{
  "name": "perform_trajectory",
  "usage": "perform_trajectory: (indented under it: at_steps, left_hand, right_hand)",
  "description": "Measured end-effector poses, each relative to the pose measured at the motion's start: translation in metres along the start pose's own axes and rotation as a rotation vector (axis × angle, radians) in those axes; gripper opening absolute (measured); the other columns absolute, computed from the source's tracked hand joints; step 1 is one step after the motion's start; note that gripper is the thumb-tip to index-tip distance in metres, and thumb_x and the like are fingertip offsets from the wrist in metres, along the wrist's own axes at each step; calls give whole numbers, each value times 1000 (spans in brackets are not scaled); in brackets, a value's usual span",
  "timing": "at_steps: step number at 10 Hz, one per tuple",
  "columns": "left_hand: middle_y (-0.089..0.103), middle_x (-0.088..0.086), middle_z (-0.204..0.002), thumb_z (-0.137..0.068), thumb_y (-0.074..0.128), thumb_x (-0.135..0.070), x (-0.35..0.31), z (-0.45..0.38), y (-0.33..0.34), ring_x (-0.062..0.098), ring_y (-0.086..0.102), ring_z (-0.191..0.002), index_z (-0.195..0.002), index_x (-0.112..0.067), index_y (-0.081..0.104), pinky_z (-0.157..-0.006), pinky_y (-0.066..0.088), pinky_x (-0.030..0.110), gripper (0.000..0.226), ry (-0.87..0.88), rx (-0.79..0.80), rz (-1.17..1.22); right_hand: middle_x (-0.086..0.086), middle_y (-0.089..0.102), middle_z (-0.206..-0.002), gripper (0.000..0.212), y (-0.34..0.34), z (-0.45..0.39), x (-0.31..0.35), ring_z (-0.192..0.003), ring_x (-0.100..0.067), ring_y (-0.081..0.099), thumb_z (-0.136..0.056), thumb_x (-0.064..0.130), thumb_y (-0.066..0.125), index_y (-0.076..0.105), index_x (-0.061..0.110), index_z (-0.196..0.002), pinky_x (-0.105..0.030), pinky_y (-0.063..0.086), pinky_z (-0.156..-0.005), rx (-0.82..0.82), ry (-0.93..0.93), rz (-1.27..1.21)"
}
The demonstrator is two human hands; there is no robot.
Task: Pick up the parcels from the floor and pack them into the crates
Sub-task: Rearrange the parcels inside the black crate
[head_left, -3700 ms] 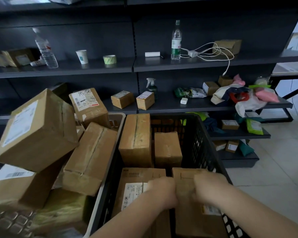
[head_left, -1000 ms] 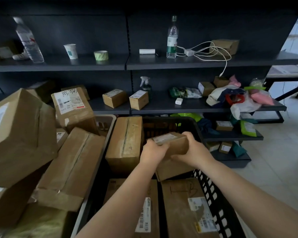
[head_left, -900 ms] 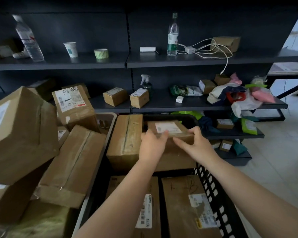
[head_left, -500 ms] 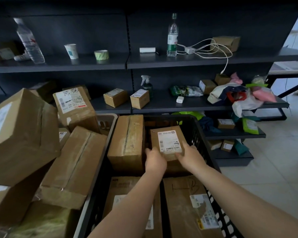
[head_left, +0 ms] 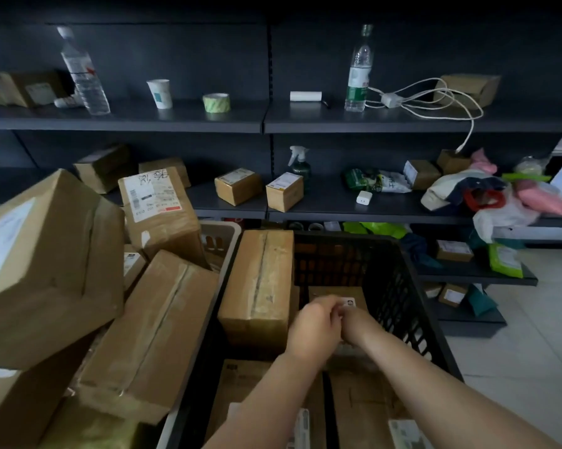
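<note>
Since the small parcel (head_left: 354,294) sits low in the black crate (head_left: 412,277), beside the tall box (head_left: 260,280), both hands, L (head_left: 315,325) & R (head_left: 354,325), clamped on its near edge, I'd judge it light, stiff cardboard w/ slick tape, best held by opposite sides.

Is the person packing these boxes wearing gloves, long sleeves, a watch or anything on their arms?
No. Both the left hand and the right hand are bare, with no gloves. The forearms are uncovered as far as the picture shows, with no sleeve, watch or bracelet visible.
</note>
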State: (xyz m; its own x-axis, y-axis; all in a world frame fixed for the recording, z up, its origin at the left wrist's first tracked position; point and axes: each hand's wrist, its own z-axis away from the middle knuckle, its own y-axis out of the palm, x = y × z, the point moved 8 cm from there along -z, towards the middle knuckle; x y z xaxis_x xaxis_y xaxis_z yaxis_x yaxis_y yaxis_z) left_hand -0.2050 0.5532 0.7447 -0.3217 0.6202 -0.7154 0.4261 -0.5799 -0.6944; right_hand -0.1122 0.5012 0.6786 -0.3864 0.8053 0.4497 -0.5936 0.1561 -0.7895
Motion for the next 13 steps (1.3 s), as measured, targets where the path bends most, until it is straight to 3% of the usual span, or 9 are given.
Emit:
perform_trajectory:
  at_steps: [2, 4, 6, 8, 9, 10, 11, 12, 13]
  left_hand:
    - [53, -18, -101, -83, 45, -16, -55, 40, -121, -1, 52, -102, -106, -27, 55, -91, 43, 18, 27, 421, -601, 201]
    - [39, 8, -143, -92, 44, -40, 51, 25, -108, 27, 35, -132, -141, -12, 29, -108, 32, 41, 59, -496, -174, -47]
    - [53, 8, -131, -88, 45, -54, 55, 24, -81, 25, 49, -120, -138, -8, 37, -99, 39, 34, 68, -506, 66, -87]
    - [67, -5, -105, -80, 65, -39, 7, 15, -65, 10, 61, -89, -124, -18, 58, -60, 43, 10, 50, -231, 84, 117]
    - [60, -8, -108, -74, 72, -36, -8, -1, -91, 9, 55, -95, -133, -23, 48, -70, 43, 13, 66, -137, 23, 118]
    - [54, -6, -127, -72, 77, -28, -7, -5, -93, 14, 50, -116, -135, -27, 44, -89, 42, 24, 71, -66, 107, -54]
    - [46, -7, -134, -74, 75, -20, 6, 3, -75, 13, 44, -122, -131, -32, 44, -93, 37, 23, 66, 7, 183, -162]
    - [41, -9, -138, -74, 74, -20, 17, 4, -73, 14, 41, -124, -129, -40, 42, -95, 38, 24, 66, 24, 215, -142]
    - [45, -10, -137, -77, 72, -15, 17, 4, -73, 9, 41, -125, -126, -38, 49, -94, 31, 14, 59, 109, 277, -137]
  right_hand:
    - [10, 60, -103, 30, -30, 33, 105, -96, -9, 58, -87, 40, 52, 58, 20, -110, -17, 46, -80, -126, -411, -526]
    - [-9, 40, -142, 90, -10, 28, 93, -124, -30, 45, -78, 45, 66, 16, 26, -149, -42, 41, -99, 22, -61, -659]
    - [-16, 59, -100, 38, -12, 42, 15, -84, -33, 60, -92, 22, 50, 42, 18, -128, -35, 50, -62, 86, 185, -1090]
    - [-11, 56, -103, 50, -36, 64, 10, -86, -27, 57, -88, 13, 55, 36, 17, -134, -31, 48, -59, -231, 41, -1185]
    - [-4, 57, -98, 48, -31, 74, 13, -82, -23, 59, -86, 26, 63, 41, 15, -128, -34, 54, -60, -164, 60, -1157]
    - [-6, 68, -78, 34, -27, 83, 19, -67, -20, 66, -84, 44, 64, 65, 12, -96, -28, 53, -53, -22, 21, -491]
    - [7, 61, -80, 32, -57, 81, 21, -74, -13, 61, -80, 56, 61, 61, 24, -85, -29, 52, -59, -301, -94, 53]
    - [-2, 31, -143, 85, -63, 67, 26, -129, -25, 36, -71, 59, 67, 29, 26, -140, -42, 44, -98, -358, -198, 86]
    - [-1, -7, -159, 117, -70, 51, 27, -145, -29, 3, -59, 68, 72, 2, 37, -148, -50, 20, -115, -272, -232, 57]
